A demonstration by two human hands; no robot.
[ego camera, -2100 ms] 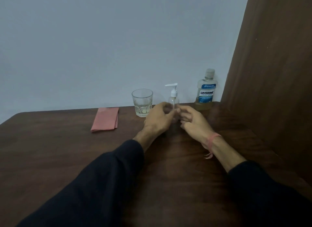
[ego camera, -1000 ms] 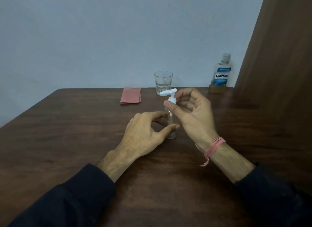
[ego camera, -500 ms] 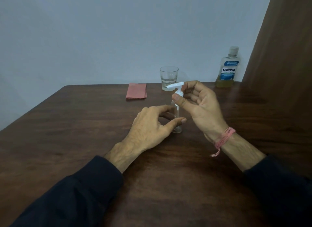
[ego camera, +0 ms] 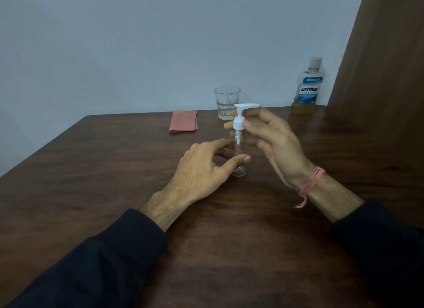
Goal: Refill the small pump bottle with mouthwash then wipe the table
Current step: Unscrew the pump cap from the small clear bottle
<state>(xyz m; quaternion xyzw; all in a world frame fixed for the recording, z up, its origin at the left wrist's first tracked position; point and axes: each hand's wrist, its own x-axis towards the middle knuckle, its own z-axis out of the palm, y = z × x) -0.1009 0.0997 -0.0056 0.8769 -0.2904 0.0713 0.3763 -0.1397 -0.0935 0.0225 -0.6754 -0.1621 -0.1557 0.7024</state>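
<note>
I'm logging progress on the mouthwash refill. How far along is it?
Done: nothing poured; the small pump bottle looks empty. In hand: the left hand steadies it while the right hand pinches the pump head's collar, lifted off the neck. Left: pour from the capped Listerine bottle, refit the pump, wipe with the folded pink cloth.

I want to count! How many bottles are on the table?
2. The small pump bottle stands mid-table between the hands; the mouthwash bottle stands at the far right by the wall.
</note>
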